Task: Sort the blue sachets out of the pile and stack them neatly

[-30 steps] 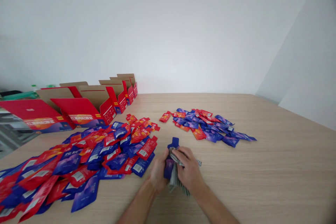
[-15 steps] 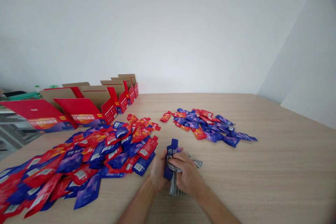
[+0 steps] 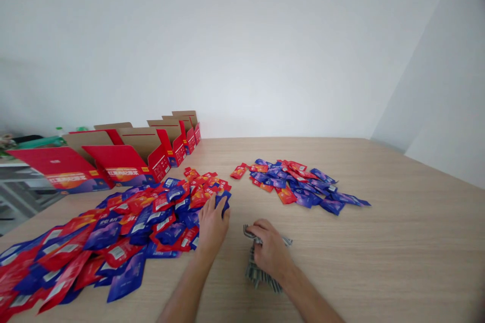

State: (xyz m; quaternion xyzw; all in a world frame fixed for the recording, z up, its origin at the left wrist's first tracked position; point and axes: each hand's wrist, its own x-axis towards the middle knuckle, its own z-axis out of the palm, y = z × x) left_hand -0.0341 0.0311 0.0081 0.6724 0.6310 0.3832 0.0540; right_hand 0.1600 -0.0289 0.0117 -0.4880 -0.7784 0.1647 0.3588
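Observation:
My left hand [image 3: 212,224] is at the right edge of the large pile of pouches [image 3: 136,222], its fingers closed on a blue pouch [image 3: 224,202] whose spout end sticks out past the fingertips. The hand covers part of the pouches beneath it. My right hand [image 3: 271,247] grips a striped grey-and-white cloth [image 3: 257,272] over the table, with the cloth bunched under the palm and a fold pinched between thumb and fingers. Red and blue flat pouches with white labels overlap across the pile.
A smaller heap of red and blue pouches [image 3: 303,184] lies farther back to the right, with a lone red pouch [image 3: 238,171] at its left. Open red cartons [image 3: 125,166] stand in a row at the back left. A white wall [image 3: 284,60] rises behind the wooden table [image 3: 397,242].
My left hand has moved left and away from the cloth to the large pile, carrying the blue pouch. My right hand stays in place with the cloth.

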